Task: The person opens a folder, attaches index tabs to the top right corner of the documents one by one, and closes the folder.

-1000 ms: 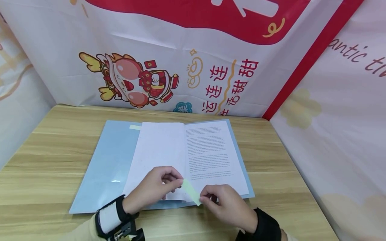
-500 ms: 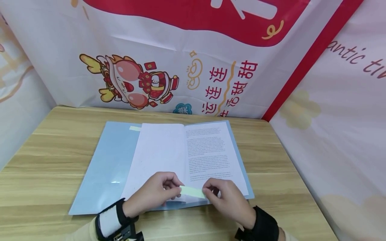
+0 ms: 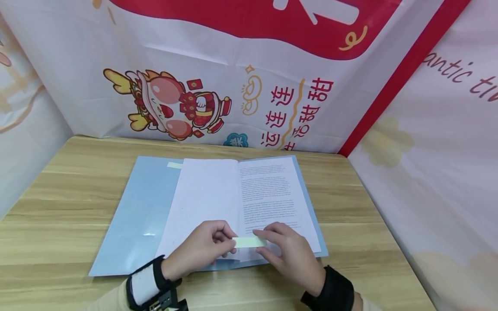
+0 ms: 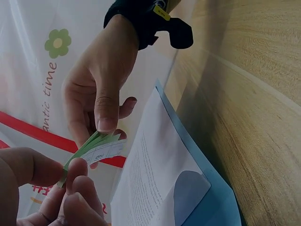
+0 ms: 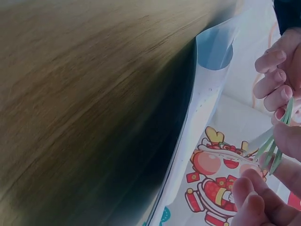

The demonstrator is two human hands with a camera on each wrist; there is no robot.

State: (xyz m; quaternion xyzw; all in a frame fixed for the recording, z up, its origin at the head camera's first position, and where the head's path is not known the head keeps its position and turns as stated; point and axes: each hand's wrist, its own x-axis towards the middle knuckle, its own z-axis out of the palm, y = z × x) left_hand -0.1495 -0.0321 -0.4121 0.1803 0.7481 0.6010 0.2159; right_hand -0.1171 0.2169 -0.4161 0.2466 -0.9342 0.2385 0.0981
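**A:** What is nearest the camera?

**B:** Two hands at six o'clock, at the near edge of a wooden table (image 3: 70, 181). The left hand (image 3: 202, 250) has its fingers curled, pinching the left end of a pale green paper strip (image 3: 249, 242). The right hand (image 3: 285, 252) has the strip's right end under its thumb and fingertips. The strip lies level between them, just above the bottom edge of the white pages (image 3: 241, 198).

**A:** And behind the hands?

**B:** Toward twelve o'clock an open blue folder (image 3: 136, 211) lies flat. A blank white page is at its middle and a printed page at about one o'clock. A small pale tab (image 3: 174, 164) sits near the folder's far left corner. Beyond the table stands a white and red backdrop (image 3: 249, 86) with a cartoon dragon at eleven o'clock.

**A:** How far along does the work look?

**B:** By my judgement, partway. The folder is open and the strip is in hand over the pages, but neither hand has let go. I cannot tell whether it touches the paper yet.

**A:** Do the wrist views add anything?

**B:** Yes. The left wrist view shows the strip (image 4: 94, 148) edge-on as several thin green layers with a small white printed label, the right thumb pressing on top. The right wrist view shows those green layers (image 5: 277, 146) between fingertips and the folder's curved corner notch. Only the head view shows the whole layout.
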